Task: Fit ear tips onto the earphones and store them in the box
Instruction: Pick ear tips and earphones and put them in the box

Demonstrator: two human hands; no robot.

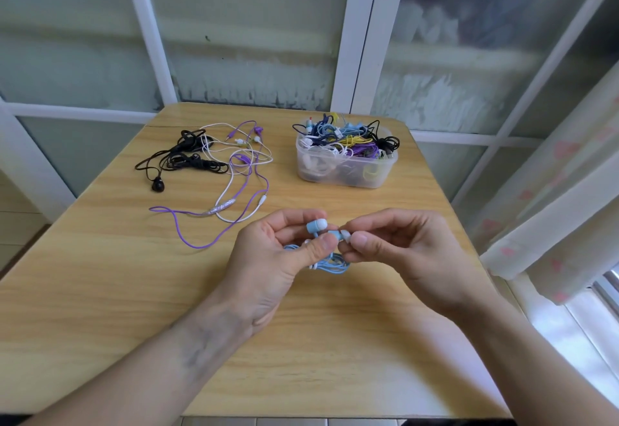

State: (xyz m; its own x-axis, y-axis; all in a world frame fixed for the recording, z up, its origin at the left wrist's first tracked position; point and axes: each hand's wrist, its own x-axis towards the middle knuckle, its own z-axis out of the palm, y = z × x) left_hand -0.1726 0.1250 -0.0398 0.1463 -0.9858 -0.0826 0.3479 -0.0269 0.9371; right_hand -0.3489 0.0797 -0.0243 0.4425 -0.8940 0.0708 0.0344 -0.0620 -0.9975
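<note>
Head view, starting at the far left corner of the light wooden tabletop [100,258]: a tangle of black wired earphones [181,161] lies there, one round bud pointing toward the left edge. Just beside it, toward the middle, purple and white earphone cables [234,178] sprawl in loose loops, overlapping each other.

Nearer the front edge, at the centre, my left hand [278,258] grips a bundled pair of light-blue wired earphones [330,263]. My thumb presses the cable coil against my curled fingers, and one blue bud with a white ear tip [317,225] stands up above my thumb. The coil hangs between both hands, just above the tabletop.

Touching it from the other side, my right hand [402,248] pinches the second blue bud [340,235] between thumb and forefinger, narrow and tight. I cannot tell whether its tip is fully seated.

Toward the far right corner sits a clear plastic rectangular box [345,171], lidless, piled above its rim with earphones in blue, yellow, purple, white and black. It stands well apart from my hands.

Off the right edge hangs a pale curtain with pink marks [552,218].
</note>
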